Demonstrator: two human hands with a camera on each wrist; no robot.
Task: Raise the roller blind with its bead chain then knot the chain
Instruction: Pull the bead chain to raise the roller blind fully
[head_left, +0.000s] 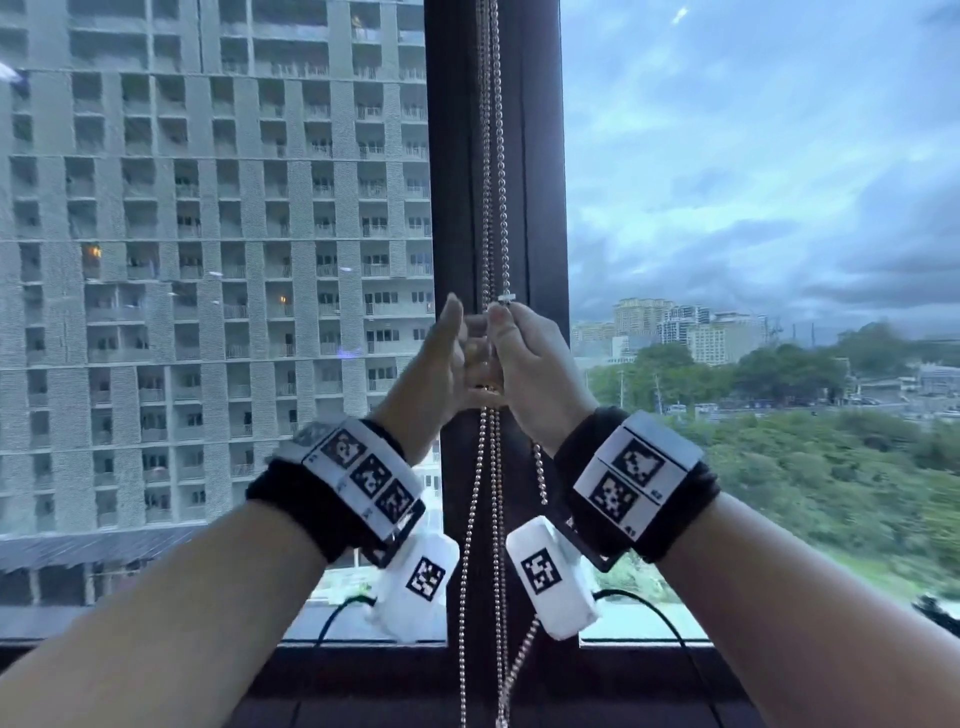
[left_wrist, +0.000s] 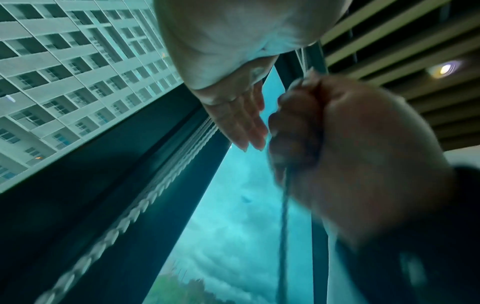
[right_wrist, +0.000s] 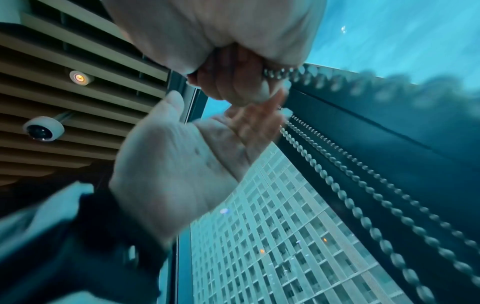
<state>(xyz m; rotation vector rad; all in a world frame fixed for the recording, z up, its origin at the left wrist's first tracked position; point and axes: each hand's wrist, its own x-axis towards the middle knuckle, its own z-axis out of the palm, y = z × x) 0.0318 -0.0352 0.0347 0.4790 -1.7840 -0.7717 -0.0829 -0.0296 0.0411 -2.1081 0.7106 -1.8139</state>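
A metal bead chain (head_left: 492, 171) hangs in several strands in front of the dark window post (head_left: 543, 156). My right hand (head_left: 517, 351) grips the strands in a fist at about chest height, just under a small white connector (head_left: 506, 298). In the right wrist view the right hand (right_wrist: 233, 82) is curled tight, and the bead chain (right_wrist: 281, 73) comes out beside its fingers. My left hand (head_left: 457, 345) is next to it, thumb up and fingers straight, holding nothing. The left wrist view shows its straight fingers (left_wrist: 246, 123) beside the right fist (left_wrist: 311, 133). No blind fabric covers the glass in view.
Glass panes flank the post, with an apartment block (head_left: 208, 208) outside on the left and trees on the right. The dark sill (head_left: 363, 670) runs below, and loose chain strands (head_left: 498, 571) hang past it. Overhead are ceiling slats, a downlight (right_wrist: 79, 77) and a dome camera (right_wrist: 44, 128).
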